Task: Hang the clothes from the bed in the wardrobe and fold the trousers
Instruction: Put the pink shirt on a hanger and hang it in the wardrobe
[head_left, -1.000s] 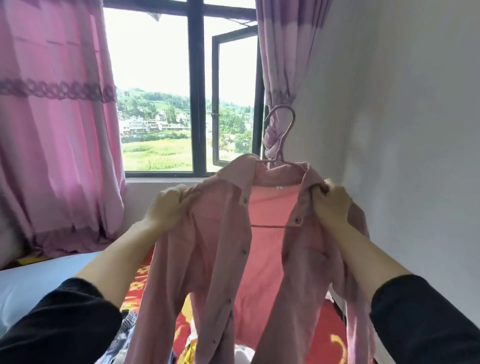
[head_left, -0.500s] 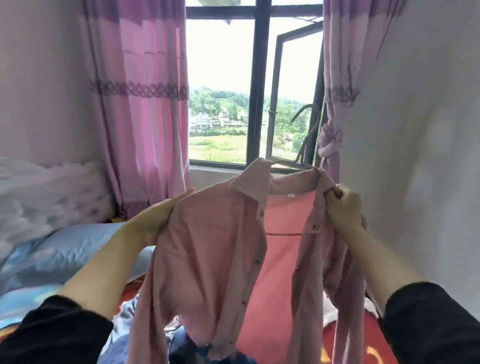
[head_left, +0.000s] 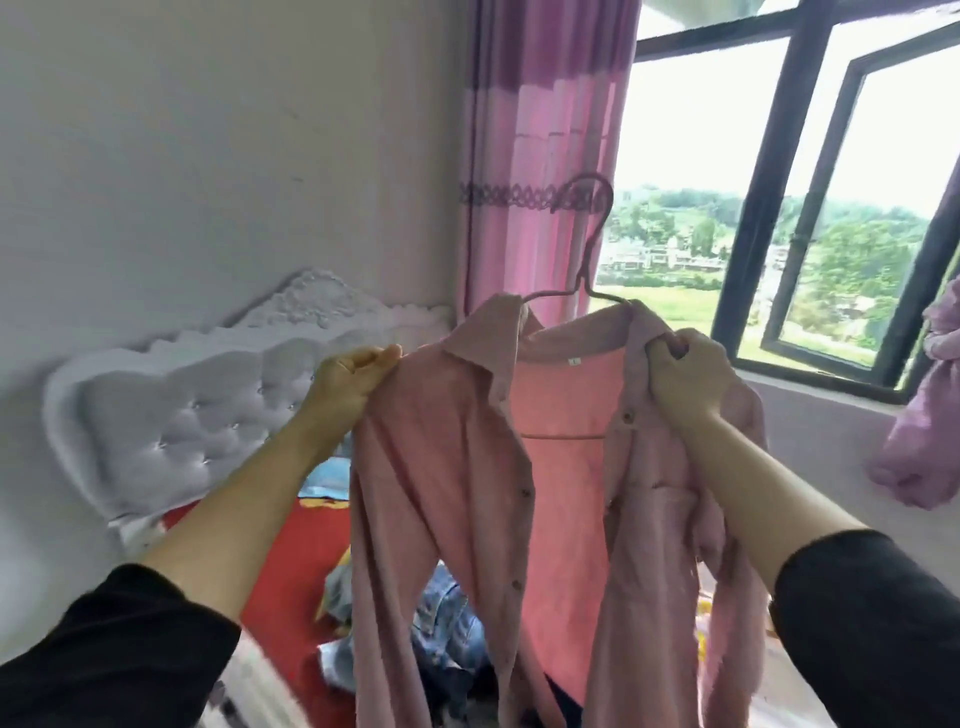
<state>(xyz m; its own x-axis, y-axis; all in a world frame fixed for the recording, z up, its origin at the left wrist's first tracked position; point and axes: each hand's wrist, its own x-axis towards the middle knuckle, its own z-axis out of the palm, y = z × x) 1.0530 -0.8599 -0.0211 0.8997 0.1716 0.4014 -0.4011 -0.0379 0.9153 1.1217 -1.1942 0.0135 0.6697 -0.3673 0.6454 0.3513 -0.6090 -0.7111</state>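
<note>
Shirt (head_left: 441, 467): on its hanger (head_left: 595, 244), you hold it up above the bed (head_left: 291, 545).
Left hand (head_left: 348, 384): pinches one shoulder.
Right hand (head_left: 685, 379): clenched round the other shoulder and hanger end.
Risk: tilt it and the unbuttoned shirt may slide off; the hook could snag the curtain (head_left: 540, 156) beyond the bed.
Room: open above the bed; wardrobe unseen.

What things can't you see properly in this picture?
All in the head view:
- The wardrobe: nowhere in the frame.
- The thin wire hanger: its arms are covered by the pink button-up shirt.
- The shirt's hem: cut off by the bottom edge.
- The pile of denim clothes on the bed: mostly behind the shirt, and blurred.
- The left hand: its fingers are tucked behind the shirt's shoulder.
</note>
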